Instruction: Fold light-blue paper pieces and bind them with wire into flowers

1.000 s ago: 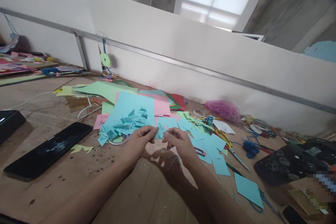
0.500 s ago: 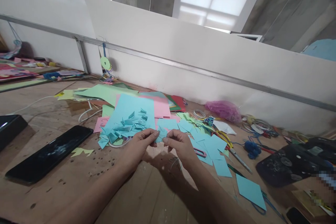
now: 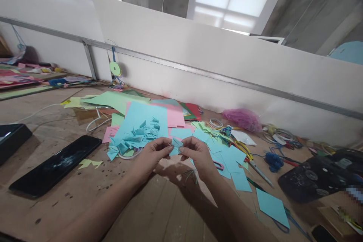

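Note:
Between my two hands is a small folded piece of light-blue paper (image 3: 176,143), raised over the near edge of the table. My left hand (image 3: 157,153) pinches its left side, thumb in front. On its right side my right hand (image 3: 197,154) pinches it with thumb and fingertips. A heap of small folded blue paper pieces (image 3: 136,136) lies to the left, on a large blue sheet (image 3: 146,111). Flat blue paper squares (image 3: 229,157) are scattered to the right, with a pink-handled cutter (image 3: 218,165) partly hidden among them.
Scissors with yellow handles (image 3: 255,164) lie right of the squares. Beyond them are a blue yarn ball (image 3: 273,161) and a black device (image 3: 309,176). A black phone (image 3: 56,166) rests at left. A pink plastic bag (image 3: 242,119) sits against the white partition (image 3: 198,49).
The folded paper has been turned and lifted slightly, so a crease or flap now faces me. Both hands have shifted their pinch and keep hold of it.

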A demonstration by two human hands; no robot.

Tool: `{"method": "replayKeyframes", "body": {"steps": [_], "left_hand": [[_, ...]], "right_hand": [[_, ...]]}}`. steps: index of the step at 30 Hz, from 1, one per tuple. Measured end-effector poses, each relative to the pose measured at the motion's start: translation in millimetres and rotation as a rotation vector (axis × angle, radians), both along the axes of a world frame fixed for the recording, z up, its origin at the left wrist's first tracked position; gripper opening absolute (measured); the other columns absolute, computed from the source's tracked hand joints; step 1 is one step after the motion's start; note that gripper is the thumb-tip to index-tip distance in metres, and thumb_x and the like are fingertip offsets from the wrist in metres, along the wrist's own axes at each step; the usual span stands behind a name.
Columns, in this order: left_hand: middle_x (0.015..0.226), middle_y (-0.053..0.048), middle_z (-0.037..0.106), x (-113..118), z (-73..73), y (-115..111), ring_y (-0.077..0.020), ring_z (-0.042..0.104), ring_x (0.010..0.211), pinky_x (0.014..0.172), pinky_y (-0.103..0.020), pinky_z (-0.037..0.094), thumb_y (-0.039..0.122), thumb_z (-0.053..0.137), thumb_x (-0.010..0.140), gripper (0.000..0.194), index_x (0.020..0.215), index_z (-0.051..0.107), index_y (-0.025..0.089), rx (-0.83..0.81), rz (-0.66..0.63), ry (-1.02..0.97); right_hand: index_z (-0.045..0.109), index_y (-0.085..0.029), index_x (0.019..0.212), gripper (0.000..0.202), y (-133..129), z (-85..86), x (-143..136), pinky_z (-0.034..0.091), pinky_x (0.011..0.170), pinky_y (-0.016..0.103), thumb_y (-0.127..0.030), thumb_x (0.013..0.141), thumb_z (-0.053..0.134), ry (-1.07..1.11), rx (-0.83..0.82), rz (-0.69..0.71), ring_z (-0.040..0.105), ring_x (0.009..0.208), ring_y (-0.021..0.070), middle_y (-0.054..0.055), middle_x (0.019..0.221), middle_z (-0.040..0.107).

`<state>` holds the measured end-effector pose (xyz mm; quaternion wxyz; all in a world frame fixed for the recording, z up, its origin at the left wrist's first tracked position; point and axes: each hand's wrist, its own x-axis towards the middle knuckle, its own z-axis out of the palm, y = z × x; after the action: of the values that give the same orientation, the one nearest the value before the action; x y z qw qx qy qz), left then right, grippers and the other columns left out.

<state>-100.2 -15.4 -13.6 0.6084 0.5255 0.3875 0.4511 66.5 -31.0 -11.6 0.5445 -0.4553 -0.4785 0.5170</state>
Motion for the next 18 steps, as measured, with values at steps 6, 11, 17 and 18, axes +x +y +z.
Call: {"method": "replayKeyframes", "body": {"steps": [6, 11, 17, 18], "left_hand": [[0.078, 0.003, 0.06, -0.5, -4.2, 2.4, -0.0121, 0.05, 0.071, 0.066, -0.022, 0.041, 0.022, 0.067, 0.073, 0.005, 0.078, 0.067, 0.02, 0.016, -0.026, -0.044], [0.079, 0.004, 0.059, -1.4, -10.9, 5.2, -0.008, 0.048, 0.063, 0.062, -0.02, 0.038, 0.019, 0.067, 0.073, 0.007, 0.08, 0.066, 0.019, -0.084, 0.013, -0.139], [0.071, 0.003, 0.06, -0.4, -11.4, 4.8, -0.0078, 0.049, 0.06, 0.062, -0.02, 0.037, 0.016, 0.066, 0.072, 0.01, 0.082, 0.066, 0.017, -0.14, -0.054, -0.16], [0.07, 0.003, 0.061, -0.4, -10.4, 3.8, -0.0087, 0.05, 0.059, 0.062, -0.021, 0.037, 0.018, 0.065, 0.074, 0.01, 0.083, 0.065, 0.017, -0.145, -0.071, -0.149]], "right_hand": [[0.066, -0.019, 0.074, 0.013, 0.8, -4.1, 0.7, 0.049, 0.056, 0.027, -0.028, 0.066, 0.073, 0.018, 0.026, 0.045, 0.055, 0.056, 0.012, -0.002, 0.066, 0.062], [0.068, -0.019, 0.091, 0.025, -0.7, -1.8, 1.3, 0.048, 0.066, 0.029, -0.021, 0.066, 0.07, -0.14, 0.134, 0.119, 0.058, 0.067, 0.014, 0.0, 0.076, 0.064], [0.068, -0.019, 0.079, 0.012, -1.3, -1.2, 1.3, 0.044, 0.065, 0.027, -0.023, 0.068, 0.073, -0.344, 0.231, -0.048, 0.056, 0.066, 0.0144, 0.0, 0.073, 0.065], [0.068, -0.018, 0.077, 0.01, -1.0, -1.4, 1.9, 0.044, 0.063, 0.027, -0.025, 0.07, 0.072, -0.332, 0.218, -0.061, 0.055, 0.064, 0.0143, 0.0, 0.07, 0.064]]}}
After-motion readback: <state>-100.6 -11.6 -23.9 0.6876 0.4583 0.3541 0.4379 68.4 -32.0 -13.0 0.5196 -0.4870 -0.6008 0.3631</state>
